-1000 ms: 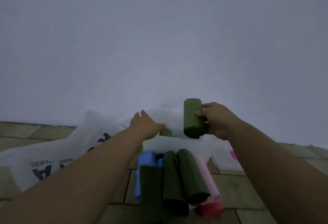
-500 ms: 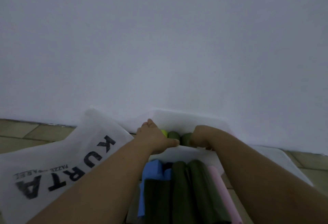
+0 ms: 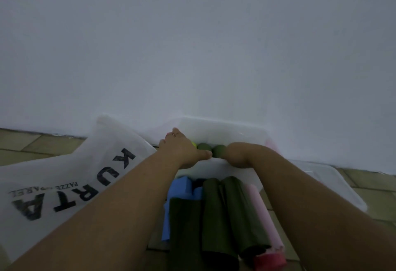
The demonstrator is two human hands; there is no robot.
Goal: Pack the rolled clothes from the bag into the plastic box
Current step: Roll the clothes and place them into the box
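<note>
The clear plastic box (image 3: 225, 123) stands on the floor against the wall. Inside it two green rolls (image 3: 203, 146) (image 3: 219, 150) stand upright beside a yellow roll (image 3: 194, 143). My left hand (image 3: 182, 148) lies flat over the box's left part, fingers apart, its thumb touching the green rolls. My right hand (image 3: 237, 155) reaches down into the box just right of the nearer green roll; its fingers are hidden behind the box wall. In front of the box lie several rolls: dark green (image 3: 216, 217), pink (image 3: 261, 212), blue (image 3: 182, 189) and red (image 3: 270, 262).
A white bag (image 3: 64, 185) printed KURTA lies flat on the tiled floor to the left. A clear lid (image 3: 321, 182) lies right of the box. A plain white wall (image 3: 192, 56) rises directly behind the box.
My right hand has lowered the green roll from above the box down into it, beside the other green roll. The left hand stayed at the box. The view has moved closer.
</note>
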